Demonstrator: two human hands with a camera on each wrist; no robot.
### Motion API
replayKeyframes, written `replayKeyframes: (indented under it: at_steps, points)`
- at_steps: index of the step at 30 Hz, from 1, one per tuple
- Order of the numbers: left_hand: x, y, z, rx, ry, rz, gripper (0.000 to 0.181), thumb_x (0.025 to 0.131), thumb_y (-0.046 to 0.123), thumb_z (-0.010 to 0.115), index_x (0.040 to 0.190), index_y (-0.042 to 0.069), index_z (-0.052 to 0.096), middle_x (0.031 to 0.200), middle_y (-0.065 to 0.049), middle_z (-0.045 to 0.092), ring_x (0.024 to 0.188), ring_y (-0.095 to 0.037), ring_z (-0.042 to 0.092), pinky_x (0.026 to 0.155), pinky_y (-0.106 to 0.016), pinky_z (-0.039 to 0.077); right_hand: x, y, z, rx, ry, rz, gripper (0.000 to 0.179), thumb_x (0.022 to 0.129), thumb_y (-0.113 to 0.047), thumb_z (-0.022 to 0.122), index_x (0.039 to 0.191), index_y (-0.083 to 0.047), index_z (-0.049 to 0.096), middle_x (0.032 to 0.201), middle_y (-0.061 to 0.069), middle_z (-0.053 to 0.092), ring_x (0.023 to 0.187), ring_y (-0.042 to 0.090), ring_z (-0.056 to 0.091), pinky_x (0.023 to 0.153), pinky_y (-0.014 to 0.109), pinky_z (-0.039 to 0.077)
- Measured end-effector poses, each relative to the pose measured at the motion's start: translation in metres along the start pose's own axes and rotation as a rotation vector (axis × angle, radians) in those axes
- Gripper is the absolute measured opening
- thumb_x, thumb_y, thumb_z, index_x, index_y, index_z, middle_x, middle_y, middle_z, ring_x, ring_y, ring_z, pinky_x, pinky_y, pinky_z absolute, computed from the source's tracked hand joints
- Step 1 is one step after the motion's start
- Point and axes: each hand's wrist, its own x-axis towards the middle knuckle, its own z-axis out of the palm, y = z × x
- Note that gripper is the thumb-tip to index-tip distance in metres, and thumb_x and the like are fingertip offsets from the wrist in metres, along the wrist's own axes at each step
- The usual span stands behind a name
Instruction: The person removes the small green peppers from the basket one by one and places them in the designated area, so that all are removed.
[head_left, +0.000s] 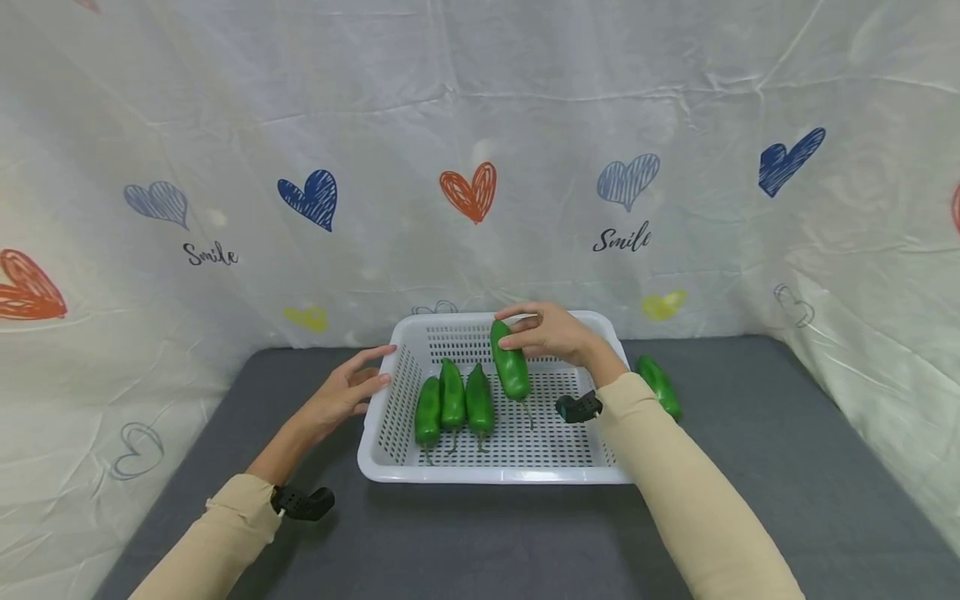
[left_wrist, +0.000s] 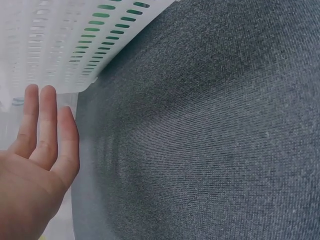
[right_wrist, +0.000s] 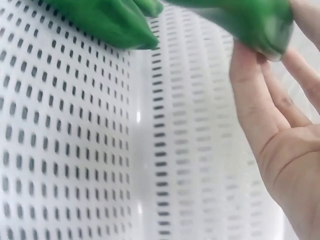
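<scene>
Over the white perforated basket (head_left: 495,476), my right hand (head_left: 555,335) pinches the upper end of a green pepper (head_left: 513,371), its stem pointing down toward me. In the right wrist view thumb and fingertips meet around the tip of this pepper (right_wrist: 265,27). Three more green peppers (head_left: 428,412) lie side by side in the basket's left half, stems toward me. My left hand (head_left: 341,400) is at the basket's left side, fingertips right at the rim. Its fingers look fairly straight beside the basket wall (left_wrist: 45,55) in the left wrist view.
Another green pepper (head_left: 659,387) lies on the dark grey tabletop (head_left: 480,542) to the right of the basket, partly hidden by my right sleeve (head_left: 675,475). A white curtain (head_left: 540,108) with printed hearts hangs behind and beside the table.
</scene>
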Motion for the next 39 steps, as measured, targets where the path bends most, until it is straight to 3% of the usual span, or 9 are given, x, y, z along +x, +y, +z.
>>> replayKeyframes:
  at_steps: [16,27,39]
  points:
    - [0.001,0.002,-0.004,0.040,-0.003,0.037,0.056,0.094,0.022,0.060,0.144,0.024,0.037,0.128,-0.020,0.048,0.110,-0.033,0.053,0.079,-0.052,0.048,-0.024,-0.040,-0.012,0.070,0.139,-0.090,0.058,0.074,-0.012,0.081,0.126,-0.004,0.057,0.114,0.024,0.055,0.098,0.034,0.059,0.080,0.046,0.049]
    - [0.001,0.005,-0.002,-0.015,-0.009,0.005,0.055,0.092,0.020,0.062,0.142,0.027,0.039,0.130,-0.016,0.048,0.111,-0.032,0.053,0.079,-0.051,0.048,-0.053,-0.045,-0.030,-0.088,0.240,-0.142,0.057,0.074,-0.022,0.081,0.126,-0.012,0.058,0.117,0.015,0.056,0.107,0.026,0.054,0.081,0.041,0.050]
    - [0.001,0.004,0.000,-0.042,-0.031,-0.002,0.056,0.093,0.019,0.061,0.143,0.025,0.037,0.131,-0.017,0.046,0.111,-0.033,0.053,0.079,-0.052,0.048,-0.091,-0.043,-0.059,-0.191,0.267,-0.141,0.061,0.080,-0.023,0.077,0.134,-0.011,0.051,0.123,0.010,0.053,0.114,0.023,0.048,0.084,0.042,0.048]
